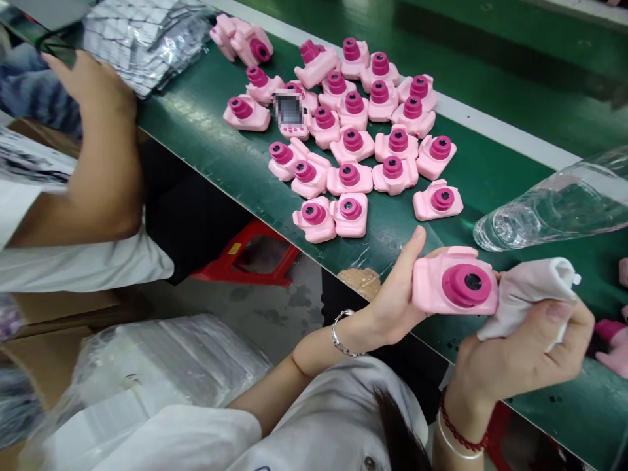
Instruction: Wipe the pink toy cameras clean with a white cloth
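In my left hand [392, 304] is a pink toy camera [426, 291], its magenta lens facing up toward me and its far side hidden against my fingers. My right hand [524, 350] pinches a folded white cloth [527, 288], which touches or nearly touches the camera's right end; I cannot tell which. Just beyond, a single pink toy camera [438, 201] lies on the green table. Several more like it crowd the table farther off, mostly lens up, and one toy camera [290, 116] shows its screen side.
A clear plastic bottle [554, 199] lies at the right. More pink pieces [613, 343] sit at the right edge. At the left, a co-worker's arm [105, 144] is beside a stack of plastic-wrapped packets [147, 39]. Below the green table [206, 137] stands a red stool [250, 255].
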### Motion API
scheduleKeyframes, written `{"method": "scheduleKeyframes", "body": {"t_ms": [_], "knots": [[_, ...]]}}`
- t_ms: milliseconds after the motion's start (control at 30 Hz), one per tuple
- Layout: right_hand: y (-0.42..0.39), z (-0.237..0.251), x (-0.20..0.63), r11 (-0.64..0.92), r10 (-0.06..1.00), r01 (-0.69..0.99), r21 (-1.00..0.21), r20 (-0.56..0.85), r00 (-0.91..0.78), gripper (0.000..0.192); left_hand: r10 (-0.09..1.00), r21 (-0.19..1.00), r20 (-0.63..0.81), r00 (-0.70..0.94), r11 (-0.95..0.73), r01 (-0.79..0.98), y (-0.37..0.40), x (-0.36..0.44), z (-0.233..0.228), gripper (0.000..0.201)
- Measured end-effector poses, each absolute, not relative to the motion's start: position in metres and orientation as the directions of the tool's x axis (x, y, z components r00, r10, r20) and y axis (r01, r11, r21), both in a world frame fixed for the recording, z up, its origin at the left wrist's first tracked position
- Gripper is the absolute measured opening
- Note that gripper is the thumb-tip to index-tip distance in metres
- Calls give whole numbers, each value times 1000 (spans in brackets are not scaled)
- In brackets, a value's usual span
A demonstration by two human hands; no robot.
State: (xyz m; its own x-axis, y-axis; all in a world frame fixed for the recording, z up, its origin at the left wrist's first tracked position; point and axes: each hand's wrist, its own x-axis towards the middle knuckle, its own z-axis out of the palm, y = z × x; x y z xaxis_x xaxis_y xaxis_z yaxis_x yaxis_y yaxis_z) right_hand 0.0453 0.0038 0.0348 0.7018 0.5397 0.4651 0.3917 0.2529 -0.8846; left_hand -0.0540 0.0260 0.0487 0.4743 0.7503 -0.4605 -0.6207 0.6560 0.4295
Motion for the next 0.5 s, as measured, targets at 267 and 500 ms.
{"method": "scheduleKeyframes", "body": {"t_ms": [267, 500], "knots": [[4, 39, 38, 305, 406, 387, -870, 486, 774, 17, 760, 511, -461, 458, 650, -563, 16, -53, 47, 66], [-15, 19, 157, 121, 263, 643, -756, 649, 713, 25, 943, 922, -306, 129, 328, -208, 30, -67, 8, 52]]}}
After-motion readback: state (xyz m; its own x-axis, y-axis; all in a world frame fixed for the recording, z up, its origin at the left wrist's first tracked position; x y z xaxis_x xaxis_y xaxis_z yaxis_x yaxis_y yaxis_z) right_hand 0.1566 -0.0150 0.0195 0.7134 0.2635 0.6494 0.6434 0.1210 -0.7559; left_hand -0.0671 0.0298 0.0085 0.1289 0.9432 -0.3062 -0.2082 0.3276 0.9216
